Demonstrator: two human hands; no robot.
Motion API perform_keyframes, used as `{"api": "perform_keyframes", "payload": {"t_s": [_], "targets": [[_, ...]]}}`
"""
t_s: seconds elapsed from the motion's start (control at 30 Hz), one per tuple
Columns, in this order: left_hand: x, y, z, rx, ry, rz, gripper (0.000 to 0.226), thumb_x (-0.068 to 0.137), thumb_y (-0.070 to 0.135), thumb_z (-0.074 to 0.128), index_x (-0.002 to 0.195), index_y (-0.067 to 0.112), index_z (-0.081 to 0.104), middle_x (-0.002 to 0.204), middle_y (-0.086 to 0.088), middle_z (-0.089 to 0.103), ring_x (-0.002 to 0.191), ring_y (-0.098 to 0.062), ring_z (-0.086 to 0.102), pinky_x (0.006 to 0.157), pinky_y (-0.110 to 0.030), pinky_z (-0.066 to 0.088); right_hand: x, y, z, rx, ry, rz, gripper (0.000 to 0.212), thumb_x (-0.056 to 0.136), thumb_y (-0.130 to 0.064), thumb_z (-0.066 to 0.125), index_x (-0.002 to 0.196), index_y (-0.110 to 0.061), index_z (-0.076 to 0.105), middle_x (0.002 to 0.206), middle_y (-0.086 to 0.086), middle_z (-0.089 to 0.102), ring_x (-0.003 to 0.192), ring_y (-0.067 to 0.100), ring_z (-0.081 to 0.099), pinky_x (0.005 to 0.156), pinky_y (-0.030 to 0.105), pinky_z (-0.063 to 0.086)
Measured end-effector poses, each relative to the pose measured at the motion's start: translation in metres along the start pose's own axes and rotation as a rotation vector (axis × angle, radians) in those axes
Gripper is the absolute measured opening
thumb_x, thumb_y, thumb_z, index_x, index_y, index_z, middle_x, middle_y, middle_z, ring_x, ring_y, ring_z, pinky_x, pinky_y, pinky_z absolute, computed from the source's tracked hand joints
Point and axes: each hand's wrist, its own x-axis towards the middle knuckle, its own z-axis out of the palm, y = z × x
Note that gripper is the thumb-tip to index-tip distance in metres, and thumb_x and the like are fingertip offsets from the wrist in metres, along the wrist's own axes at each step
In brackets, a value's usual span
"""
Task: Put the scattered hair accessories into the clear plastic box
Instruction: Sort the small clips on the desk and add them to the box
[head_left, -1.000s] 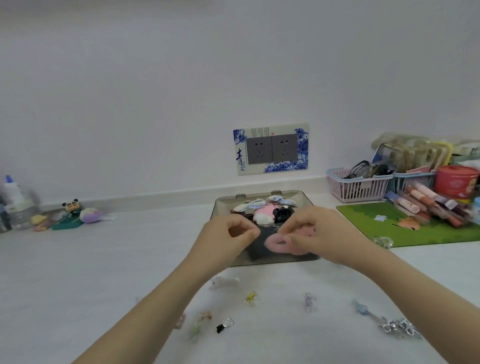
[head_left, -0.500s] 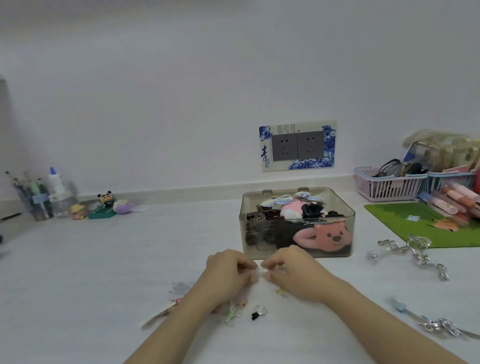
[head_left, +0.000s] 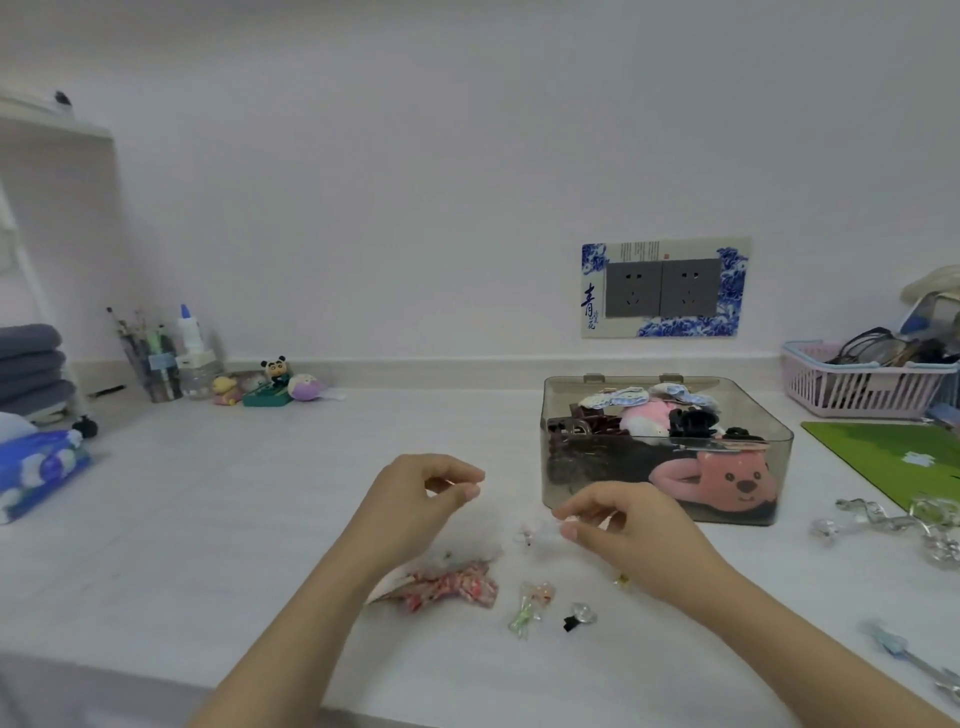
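Observation:
The clear plastic box (head_left: 566, 410) stands right of centre, lid off, holding several hair clips and a pink bear clip (head_left: 724, 483). My left hand (head_left: 421, 501) hovers left of the box with thumb and finger pinched; I see nothing in it. My right hand (head_left: 628, 530) is in front of the box, fingertips pinched on a small clear clip (head_left: 529, 536). Below them lie a red patterned bow (head_left: 449, 590), a green-orange clear clip (head_left: 531, 607), a black clip with a clear bead (head_left: 579, 618) and a tiny yellow clip (head_left: 621, 579).
Silver clips (head_left: 893, 525) and a blue clip (head_left: 889, 642) lie at the right. A green mat (head_left: 893, 452) and a pink basket (head_left: 857, 387) sit beyond the box. Far left are a pen holder (head_left: 156, 366), small figurines (head_left: 267, 384) and a blue pack (head_left: 39, 467).
My hands came back from over the box to the table, where they met; now they have drawn apart. The view has shifted left, so the box sits further right.

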Motion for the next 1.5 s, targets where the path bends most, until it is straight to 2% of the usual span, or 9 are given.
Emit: {"api": "perform_keyframes", "payload": {"t_s": [0.17,0.3,0.4,0.6,0.77,0.93,1.17,1.37,1.5], "targets": [[-0.007,-0.018,-0.019,0.151,-0.092,-0.075,0.020,0.091,0.026,0.058,0.107,0.026,0.069,0.109,0.012,0.064,0.093,-0.002,0.058,0.066,-0.008,0.040,0.018,-0.016,0.009,-0.007,-0.025,-0.013,0.011,0.081,-0.023,0.068,0.086,-0.032,0.070,0.079,-0.011,0.068,0.070,-0.005,0.058,0.064,0.003,0.042],[-0.014,-0.030,-0.025,0.171,-0.149,-0.149,0.023,0.089,0.029,0.061,0.110,0.027,0.068,0.106,0.011,0.063,0.085,0.001,0.057,0.065,-0.009,0.039,0.021,-0.011,0.026,0.139,0.054,0.040,0.009,0.081,-0.021,0.068,0.085,-0.028,0.072,0.082,-0.006,0.069,0.074,0.006,0.059,0.064,0.003,0.042],[-0.017,-0.040,-0.023,0.123,-0.191,-0.204,0.020,0.085,0.031,0.065,0.104,0.028,0.069,0.105,0.008,0.066,0.078,0.000,0.059,0.064,-0.010,0.044,0.023,-0.005,0.034,0.166,0.081,0.058,0.011,0.080,-0.018,0.069,0.081,-0.029,0.071,0.077,-0.007,0.068,0.072,0.009,0.058,0.063,0.005,0.042],[-0.014,-0.041,-0.017,-0.094,-0.219,-0.251,0.011,0.079,0.019,0.074,0.089,0.015,0.076,0.078,0.001,0.073,0.066,-0.003,0.065,0.069,-0.015,0.052,0.021,-0.001,0.034,0.144,0.064,0.074,0.010,0.081,-0.019,0.069,0.083,-0.029,0.072,0.080,-0.007,0.069,0.074,0.008,0.058,0.063,0.007,0.042],[-0.008,-0.037,-0.008,-0.121,-0.175,-0.263,0.008,0.080,0.019,0.073,0.084,0.013,0.077,0.083,-0.007,0.074,0.070,-0.009,0.061,0.064,-0.014,0.048,0.021,0.000,0.035,0.157,0.077,0.103,0.010,0.081,-0.019,0.069,0.083,-0.028,0.072,0.078,-0.008,0.067,0.072,0.007,0.059,0.061,0.008,0.043],[0.000,-0.038,0.000,-0.140,-0.173,-0.259,0.008,0.081,0.024,0.071,0.083,0.018,0.077,0.075,0.003,0.070,0.066,-0.008,0.056,0.066,-0.022,0.044,0.022,0.002,0.031,0.257,0.087,0.193,0.013,0.079,-0.013,0.069,0.079,-0.026,0.069,0.076,0.006,0.072,0.070,0.020,0.068,0.072,0.031,0.053],[0.016,-0.033,-0.010,-0.014,-0.340,-0.233,0.023,0.074,0.034,0.077,0.094,0.023,0.076,0.085,0.010,0.073,0.069,0.005,0.061,0.066,-0.004,0.045,0.027,0.011,0.033,0.114,0.102,0.235,0.008,0.076,-0.022,0.072,0.073,-0.029,0.069,0.075,-0.004,0.068,0.065,0.004,0.057,0.054,0.002,0.041],[0.013,-0.043,-0.010,-0.101,-0.319,-0.202,0.013,0.073,0.023,0.079,0.085,0.019,0.077,0.075,0.007,0.073,0.063,0.005,0.062,0.060,-0.005,0.044,0.029,0.013,0.039,0.147,0.086,0.259,0.004,0.073,-0.029,0.075,0.073,-0.029,0.071,0.078,-0.005,0.071,0.072,0.005,0.061,0.059,0.013,0.041],[0.015,-0.046,-0.012,-0.088,-0.359,-0.174,0.020,0.068,0.020,0.083,0.086,0.016,0.075,0.076,0.005,0.070,0.066,0.000,0.061,0.066,-0.012,0.047,0.029,0.012,0.044,0.094,0.071,0.236,0.009,0.072,-0.031,0.076,0.067,-0.032,0.068,0.071,-0.007,0.070,0.070,0.004,0.062,0.062,0.014,0.042]]}}
